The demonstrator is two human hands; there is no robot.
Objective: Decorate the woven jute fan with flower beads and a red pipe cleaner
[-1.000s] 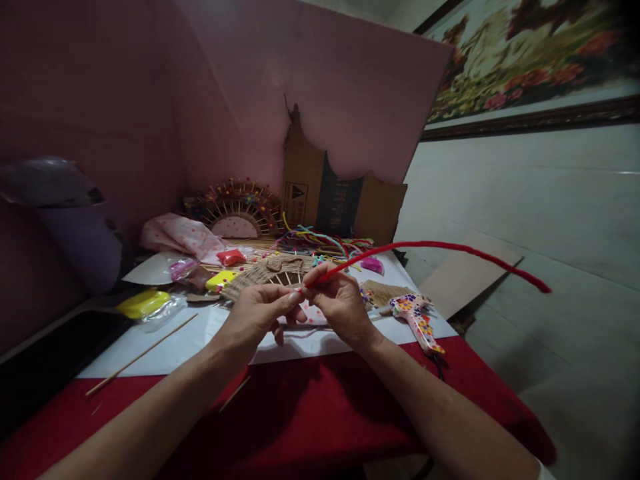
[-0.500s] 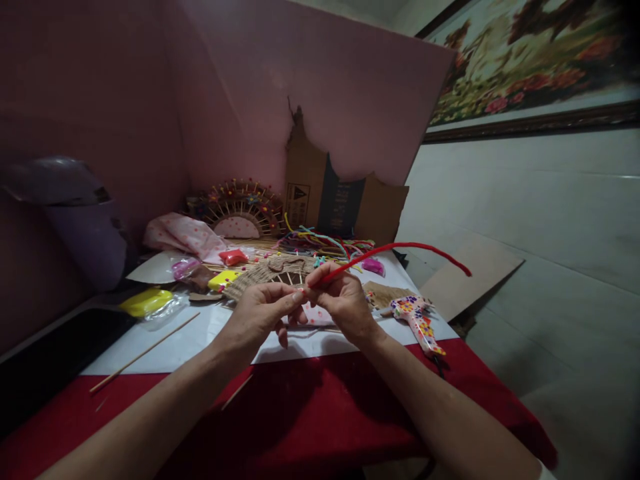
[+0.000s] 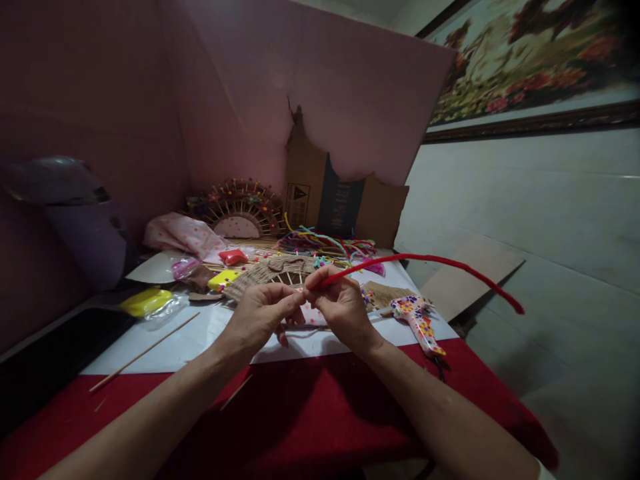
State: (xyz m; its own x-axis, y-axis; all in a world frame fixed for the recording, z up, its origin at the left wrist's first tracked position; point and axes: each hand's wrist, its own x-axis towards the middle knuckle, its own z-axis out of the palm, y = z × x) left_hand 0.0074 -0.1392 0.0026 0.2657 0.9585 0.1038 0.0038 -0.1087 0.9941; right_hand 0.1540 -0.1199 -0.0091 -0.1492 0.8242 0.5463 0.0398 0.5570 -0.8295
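Note:
A long red pipe cleaner [image 3: 425, 258] arcs out to the right from my fingers, its free end drooping past the table's right side. My right hand [image 3: 345, 307] is closed, pinching the pipe cleaner near its near end. Against it, my left hand [image 3: 270, 308] pinches the tip between thumb and forefinger; the very end is hidden by the fingers. Just behind both hands lies a fan-shaped woven piece [image 3: 255, 279] of sticks and brown cord, its lower middle covered by the hands.
At the right lies a flower-patterned glue gun [image 3: 417, 323]. Behind are colourful pipe cleaners [image 3: 325, 240], a decorated fan [image 3: 240, 207] and torn cardboard [image 3: 345, 200]. Yellow clay [image 3: 147, 302] and a thin stick [image 3: 145, 352] lie left, on white paper [image 3: 200, 350] over red cloth [image 3: 310, 420].
The red pipe cleaner's free end has swung farther right and lower, with the curve now stretched out longer. Both hands stay pinched together in nearly the same place.

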